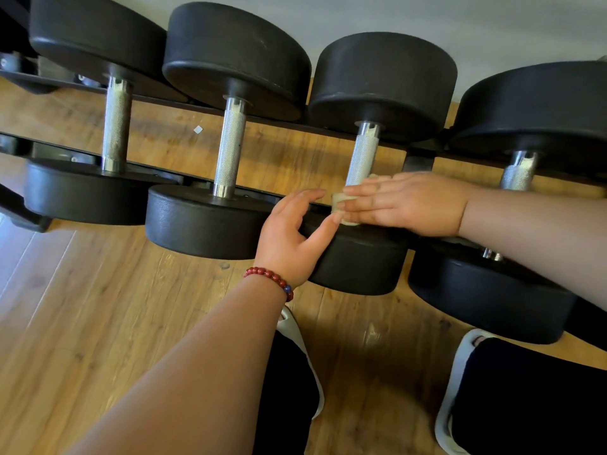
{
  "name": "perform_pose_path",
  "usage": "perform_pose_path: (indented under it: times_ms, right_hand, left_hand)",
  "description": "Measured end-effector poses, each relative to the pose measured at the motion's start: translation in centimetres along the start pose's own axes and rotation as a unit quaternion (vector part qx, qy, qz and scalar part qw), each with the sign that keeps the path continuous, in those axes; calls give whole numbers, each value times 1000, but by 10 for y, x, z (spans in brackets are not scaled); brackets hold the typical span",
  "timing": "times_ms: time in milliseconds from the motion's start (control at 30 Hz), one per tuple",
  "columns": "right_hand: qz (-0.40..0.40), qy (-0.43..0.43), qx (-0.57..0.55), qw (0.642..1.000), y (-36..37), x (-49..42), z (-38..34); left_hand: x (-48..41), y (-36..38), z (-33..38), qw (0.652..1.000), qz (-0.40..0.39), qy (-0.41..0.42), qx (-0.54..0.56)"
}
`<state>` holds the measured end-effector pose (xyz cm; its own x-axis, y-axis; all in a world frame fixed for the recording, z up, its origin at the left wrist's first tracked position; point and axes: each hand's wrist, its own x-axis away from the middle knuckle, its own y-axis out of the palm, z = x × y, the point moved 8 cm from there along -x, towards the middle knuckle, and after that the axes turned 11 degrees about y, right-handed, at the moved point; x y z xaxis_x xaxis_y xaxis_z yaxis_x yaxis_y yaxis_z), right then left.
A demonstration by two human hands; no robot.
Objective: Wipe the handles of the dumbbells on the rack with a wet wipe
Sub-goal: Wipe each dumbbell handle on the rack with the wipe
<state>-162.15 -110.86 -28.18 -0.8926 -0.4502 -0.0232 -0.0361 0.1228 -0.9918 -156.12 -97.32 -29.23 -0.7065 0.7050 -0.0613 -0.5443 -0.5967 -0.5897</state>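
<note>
Now, right hand point(410, 201) pressing wet wipe point(338, 202) flat-fingered on 3rd handle point(363, 159), left hand point(285, 234) relaxed, empty: wrap wipe round & twist full length.

Dumbbells point(236, 50) point(95, 31) point(384, 80) point(538, 106) in the main row: four. Handles point(115, 123) point(231, 146) point(363, 156) point(519, 172): four, knurled steel, one per dumbbell. Heads point(82, 192) point(203, 221) point(358, 264) point(486, 297): eight, black, four on the far side and four on the near side. Rails point(193, 106) point(256, 194): two, one far and one near. Further dark parts at the far left edge are cut off by the frame; their count cannot be told. Hands: two, left hand point(289, 238) and right hand point(410, 201). Wipe point(340, 198): one. Bracelet point(271, 279): one, beaded, on the left wrist. Shoes point(289, 372) point(525, 389): two. Scrap point(198, 129) on the floor: one, small, white.
</note>
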Motion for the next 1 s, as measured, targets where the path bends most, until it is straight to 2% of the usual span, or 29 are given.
perform_pose_path:
  times_ms: [100,167,267,433,567,633,700,767,833,900,1000]
  right_hand:
    - [29,81,2,996,-9,-3,22]
    - [11,62,-3,998,-3,-5,9]
    - [-11,-14,8,1000,-1,-4,-9]
    - [47,92,-1,995,-11,-6,18]
    - [-19,58,-46,997,4,-1,-8]
    - [3,87,-81,993,-4,-1,-8]
    - [66,203,-168,963,-18,4,2]
    - [143,341,-253,894,-32,15,12]
    - [187,436,-302,827,-33,26,18]
    - [192,487,-335,784,-28,31,20]
    - [193,518,-364,750,-21,36,21]
  left_hand:
    - [0,0,0,1000,1,-5,2]
    - [0,-1,0,1000,3,-8,2]
    - [0,-1,2,1000,2,-7,3]
    - [0,-1,1,1000,1,-4,2]
    - [0,-1,2,1000,0,-4,-2]
    - [0,-1,3,1000,0,-3,0]
    - [0,-1,3,1000,2,-3,5]
    - [0,-2,3,1000,3,-6,12]
    - [0,-2,3,1000,0,-6,8]
    - [0,-2,3,1000,-3,-11,7]
    - [0,-2,3,1000,-6,-14,8]
